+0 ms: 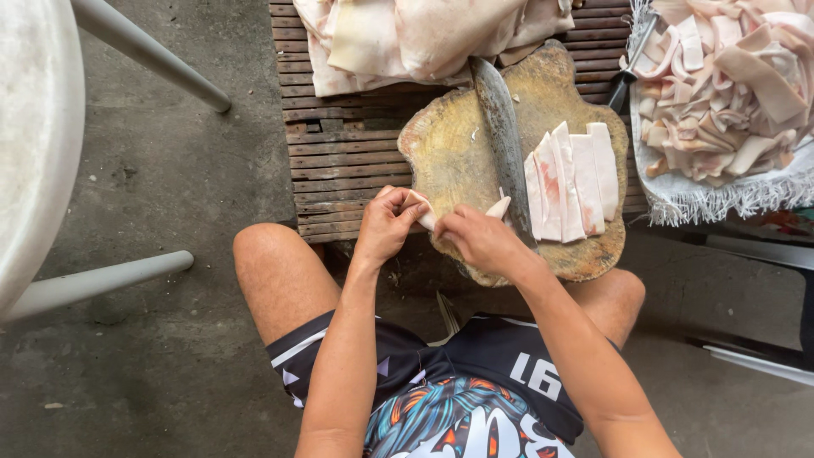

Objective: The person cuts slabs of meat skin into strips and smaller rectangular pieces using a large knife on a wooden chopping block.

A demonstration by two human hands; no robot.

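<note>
At the near edge of a round wooden chopping board (449, 153), the left hand (386, 225) and right hand (479, 239) each pinch one pale strip of pork fat (428, 216), beside a cleaver (502, 136) and cut strips (570, 182).

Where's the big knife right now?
In the head view, the knife lies flat on the round wooden chopping board, just left of the cut strips and beyond both hands.
</note>
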